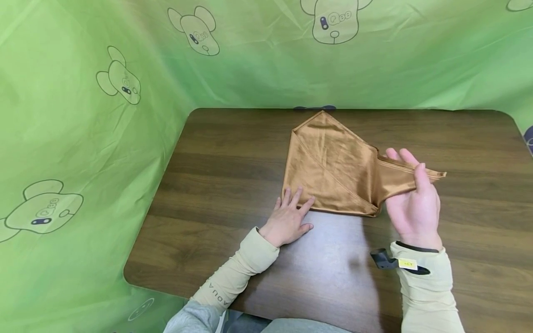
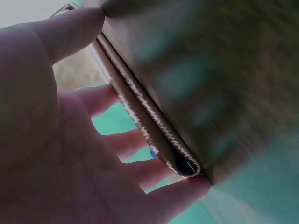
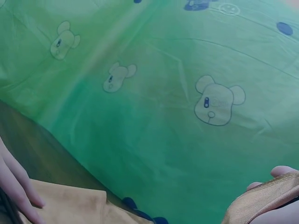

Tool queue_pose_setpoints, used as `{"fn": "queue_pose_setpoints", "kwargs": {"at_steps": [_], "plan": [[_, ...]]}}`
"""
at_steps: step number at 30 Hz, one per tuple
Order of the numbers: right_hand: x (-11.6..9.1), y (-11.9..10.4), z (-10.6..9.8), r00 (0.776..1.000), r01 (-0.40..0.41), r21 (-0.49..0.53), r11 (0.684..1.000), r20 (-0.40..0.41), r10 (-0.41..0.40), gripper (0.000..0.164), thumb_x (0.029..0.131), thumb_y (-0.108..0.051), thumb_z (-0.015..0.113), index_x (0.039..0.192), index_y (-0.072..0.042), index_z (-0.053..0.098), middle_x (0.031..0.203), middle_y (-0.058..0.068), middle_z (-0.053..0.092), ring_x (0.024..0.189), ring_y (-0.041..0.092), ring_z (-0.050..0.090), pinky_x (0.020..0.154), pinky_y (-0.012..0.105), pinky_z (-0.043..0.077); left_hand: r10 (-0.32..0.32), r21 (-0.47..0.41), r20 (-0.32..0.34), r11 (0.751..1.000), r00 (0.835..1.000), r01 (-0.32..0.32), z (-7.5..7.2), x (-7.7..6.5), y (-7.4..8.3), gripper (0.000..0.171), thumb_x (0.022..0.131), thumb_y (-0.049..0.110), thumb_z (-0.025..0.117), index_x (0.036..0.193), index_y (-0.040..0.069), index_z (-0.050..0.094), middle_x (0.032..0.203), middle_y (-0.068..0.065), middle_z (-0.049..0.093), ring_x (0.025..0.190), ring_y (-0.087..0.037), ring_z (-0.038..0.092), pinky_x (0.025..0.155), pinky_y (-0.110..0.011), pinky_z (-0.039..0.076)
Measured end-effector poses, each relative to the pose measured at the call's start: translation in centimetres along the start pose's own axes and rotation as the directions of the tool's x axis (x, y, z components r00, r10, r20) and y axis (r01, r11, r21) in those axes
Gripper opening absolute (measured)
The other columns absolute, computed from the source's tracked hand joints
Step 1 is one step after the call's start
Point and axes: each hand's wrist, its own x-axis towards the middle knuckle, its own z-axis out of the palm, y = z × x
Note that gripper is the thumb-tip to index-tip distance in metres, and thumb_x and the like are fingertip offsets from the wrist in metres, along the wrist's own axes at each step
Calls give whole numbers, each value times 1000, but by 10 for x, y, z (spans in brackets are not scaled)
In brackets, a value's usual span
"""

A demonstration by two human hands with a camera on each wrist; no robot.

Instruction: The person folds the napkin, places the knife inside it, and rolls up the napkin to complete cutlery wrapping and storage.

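Note:
A folded copper-brown satin cloth (image 1: 329, 166) lies on the table, its pointed top toward the far edge and a narrow tail reaching right. My left hand (image 1: 286, 223) rests with spread fingers on its near left corner. In the left wrist view the folded edge (image 2: 135, 102) runs across the fingers. My right hand (image 1: 416, 210), palm up, pinches the narrow tail under its thumb, raised off the tabletop. The tail's end sticks out past the thumb. In the right wrist view that held part (image 3: 266, 200) shows at the lower right.
The wooden table (image 1: 200, 185) has rounded corners. Green sheeting (image 1: 258, 69) printed with bear heads hangs behind it and along the left side. A small black camera (image 1: 385, 259) is strapped on the right wrist.

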Motion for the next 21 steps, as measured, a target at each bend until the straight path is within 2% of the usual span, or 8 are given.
{"fn": "queue_pose_setpoints", "kwargs": {"at_steps": [10,15,21], "plan": [[2,18,6,998,-15,-69,997,61,19,40,104,-19,35,134,6,47,134,25,51,126,32,49,106,39,40,2,8,13,1000,1000,-2,-1,-1,1,70,95,50,53,154,28,23,163,-9,11,149,-40,11,114,-56,27],[1,24,7,999,-8,-140,990,52,15,40,104,-18,36,134,6,49,133,23,53,125,30,51,107,35,40,7,5,18,1000,1000,-7,-2,-1,1,69,95,50,52,154,28,23,163,-8,11,149,-40,11,114,-56,27],[2,30,6,998,-12,-163,987,51,20,40,104,-18,37,133,6,48,132,23,54,124,29,53,106,33,41,14,10,7,1000,1000,-14,-3,-2,0,69,95,50,53,154,28,23,163,-8,13,149,-40,12,114,-56,28]]}}
